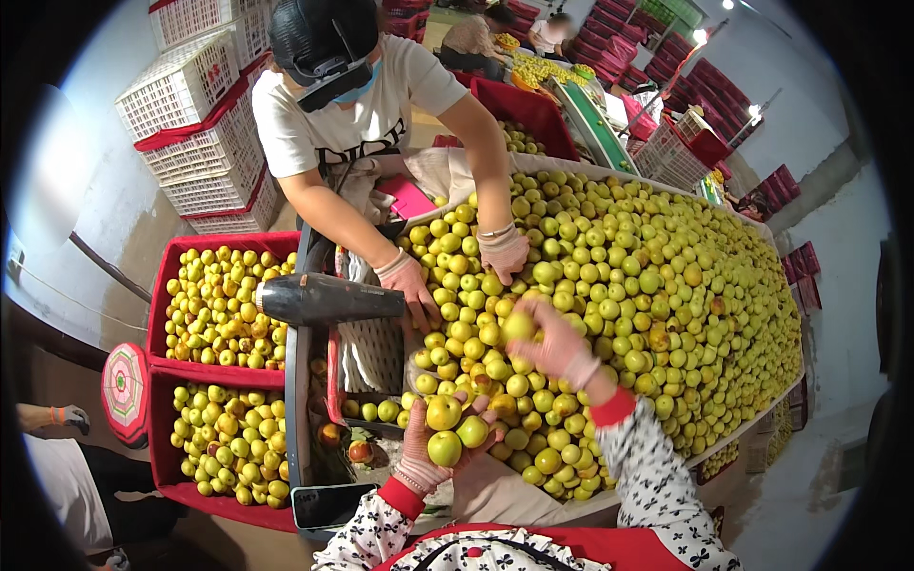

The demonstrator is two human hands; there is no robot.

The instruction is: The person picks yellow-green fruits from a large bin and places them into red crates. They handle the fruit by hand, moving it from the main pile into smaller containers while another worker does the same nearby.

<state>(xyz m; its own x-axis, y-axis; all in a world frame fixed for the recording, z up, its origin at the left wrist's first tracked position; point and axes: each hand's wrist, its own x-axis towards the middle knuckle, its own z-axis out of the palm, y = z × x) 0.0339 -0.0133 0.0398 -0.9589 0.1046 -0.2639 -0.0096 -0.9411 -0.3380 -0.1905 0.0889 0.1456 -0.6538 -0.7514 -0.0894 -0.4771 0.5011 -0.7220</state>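
Several yellow-green fruits, which look like jujubes or small apples, rest on my left hand, palm up in a pink-striped knit glove. Among them is a yellow fruit with a reddish patch. My right hand, gloved alike and slightly blurred, grips one green-yellow fruit between thumb and fingers above the big heap of fruit. The heap covers a cloth-lined sorting table. Below my left hand, a browned fruit lies near the table's corner.
A co-worker's gloved hands reach into the heap opposite. A black blower-like device juts over a red-rimmed crate. Two red-lined crates of fruit stand left, beside a round patterned stool. A phone lies at the near corner.
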